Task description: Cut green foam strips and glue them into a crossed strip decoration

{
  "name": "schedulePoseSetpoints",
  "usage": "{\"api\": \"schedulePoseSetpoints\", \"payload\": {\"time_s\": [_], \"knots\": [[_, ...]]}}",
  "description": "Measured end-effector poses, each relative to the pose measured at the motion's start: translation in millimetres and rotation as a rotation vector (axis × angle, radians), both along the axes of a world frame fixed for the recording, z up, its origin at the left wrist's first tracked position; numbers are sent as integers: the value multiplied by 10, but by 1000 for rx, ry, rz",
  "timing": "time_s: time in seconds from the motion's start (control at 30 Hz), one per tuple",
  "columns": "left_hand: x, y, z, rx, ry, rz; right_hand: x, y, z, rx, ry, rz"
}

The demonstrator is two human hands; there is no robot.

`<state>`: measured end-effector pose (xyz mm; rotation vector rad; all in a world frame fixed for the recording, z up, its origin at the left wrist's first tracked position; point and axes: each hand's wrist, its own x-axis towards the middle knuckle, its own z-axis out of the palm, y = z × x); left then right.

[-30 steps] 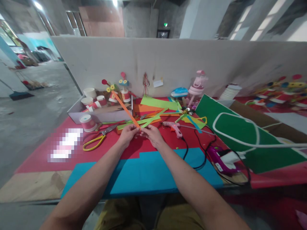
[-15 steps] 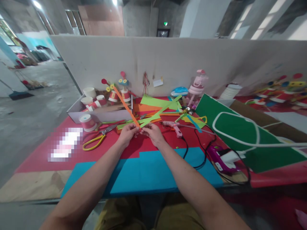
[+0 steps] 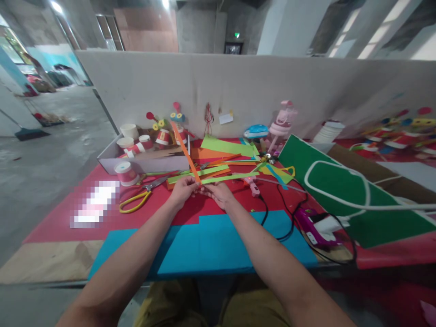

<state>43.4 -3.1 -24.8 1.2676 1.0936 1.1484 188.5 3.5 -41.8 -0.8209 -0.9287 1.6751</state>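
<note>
Between my fingertips, an orange paper strip (image 3: 186,153) and a light green paper strip (image 3: 235,178) meet at their near ends. My left hand (image 3: 185,191) is closed in a pinch on the orange strip, which slants up and away to the left. My right hand (image 3: 219,194) pinches the green strip, which stretches out to the right over a pink glue gun (image 3: 251,185). Scissors with yellow handles (image 3: 136,200) lie to the left of my hands. Other cut paper strips (image 3: 218,170) lie just beyond them.
A box of paper cups (image 3: 146,164) and cup figures stands at the back left. To the right, a green board (image 3: 340,200) leans beside a purple power strip (image 3: 315,227) with trailing cables. Blue paper (image 3: 218,245) covers the front edge.
The green strip has swung down to the right and now lies nearly level. The orange strip stands slightly steeper. Both hands stay together in nearly the same place.
</note>
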Motion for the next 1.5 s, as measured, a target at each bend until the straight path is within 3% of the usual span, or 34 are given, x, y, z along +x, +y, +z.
{"api": "schedulePoseSetpoints", "payload": {"time_s": [0.17, 0.4, 0.57, 0.67, 1.0, 1.5], "knots": [[1, 21, -40, 14, 68, 45, 5, 2, -8, 16, -28, -12], [-11, 44, -61, -21, 12, 67, 3, 3, -5, 59, -123, -99], [0, 1, -28, -10, -135, -35, -3, 28, 30, 37, -46, -173], [38, -44, 4, -5, -161, -24, -2, 42, 47, 22, 20, -196], [53, -46, 38, 48, -101, 119, -64, 0, 29, 92, -59, -178], [12, -39, 26, 52, -38, 95, -44, -9, 30, 65, -74, -121]]}}
